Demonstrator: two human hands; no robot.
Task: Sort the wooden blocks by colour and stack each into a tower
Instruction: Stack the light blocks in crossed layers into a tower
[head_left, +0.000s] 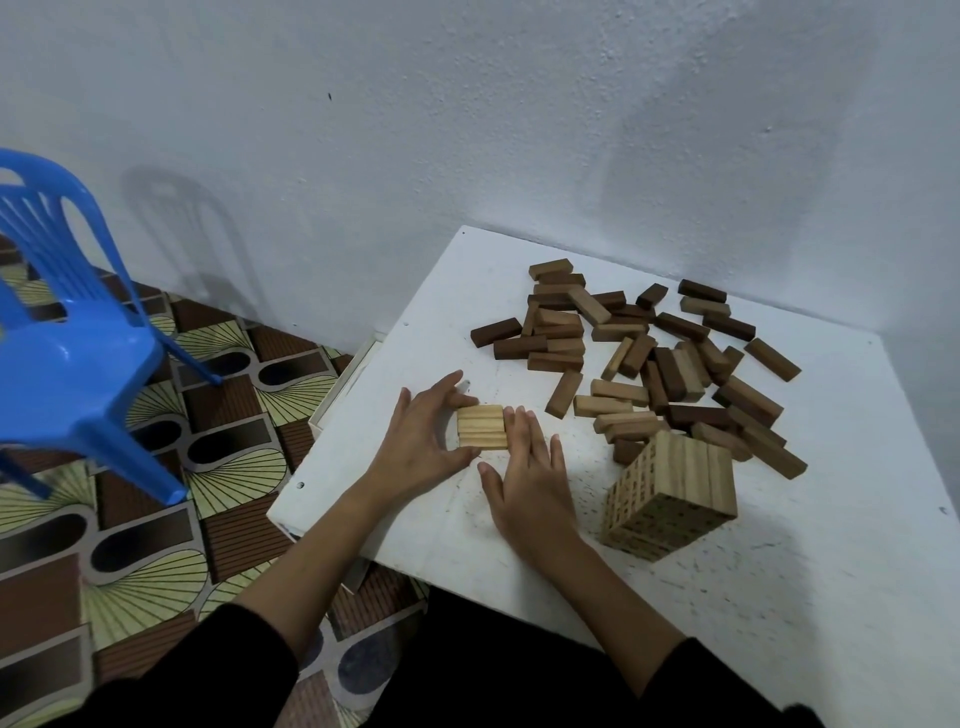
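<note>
Fingers of left hand (415, 441) curled round pale blocks (482, 427), right hand (524, 467) flat against them, ribbed side-by-side slab

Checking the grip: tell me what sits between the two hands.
In the head view, a small set of light wooden blocks lies between the left hand and right hand.

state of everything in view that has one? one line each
left hand: curled round the small stack's left side
right hand: fingers straight, pressing the small stack's right side
small light-block stack: low, squared between both hands
light-block tower: standing, untouched
loose brown blocks: unsorted heap
blue chair: upright, unoccupied
</note>
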